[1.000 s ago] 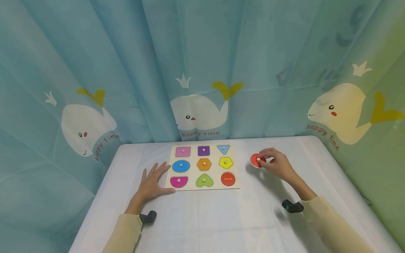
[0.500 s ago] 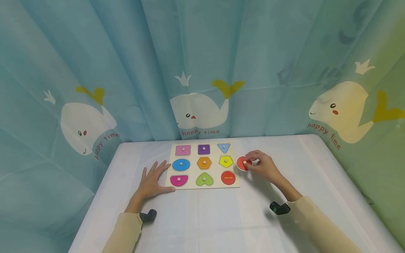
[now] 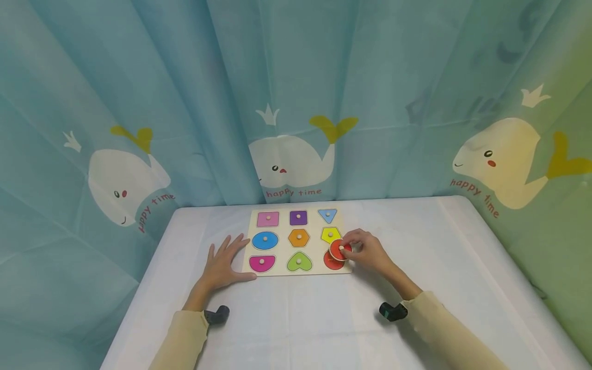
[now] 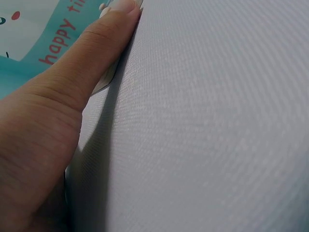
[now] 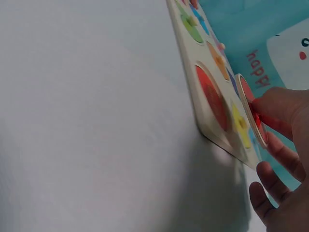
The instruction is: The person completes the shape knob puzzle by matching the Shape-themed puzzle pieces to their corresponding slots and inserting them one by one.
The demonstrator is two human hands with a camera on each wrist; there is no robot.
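A cream puzzle board point(image 3: 282, 251) lies flat on the table, with knobbed shapes seated in it. At its near right corner a red round recess point(image 3: 332, 263) with printed lettering is partly covered. My right hand point(image 3: 370, 253) pinches the knob of a red circle piece point(image 3: 337, 251) just over that recess. In the right wrist view, the circle piece point(image 5: 252, 110) is tilted and apart from the board. My left hand point(image 3: 221, 264) rests at the board's left edge, fingers spread and thumb along the near corner. The left wrist view shows mostly the thumb point(image 4: 82, 63).
A white cloth covers the table point(image 3: 296, 324). Behind it hangs a blue-green curtain point(image 3: 296, 61) printed with whales. Seated pieces by the circle include a yellow pentagon point(image 3: 325, 235) and a green heart point(image 3: 298, 268). A dark wrist camera point(image 3: 393, 311) sits on the right sleeve.
My right hand has carried the red circle leftward and nearer, from beside the board to over its near right corner. The left hand has stayed at the board's left edge.
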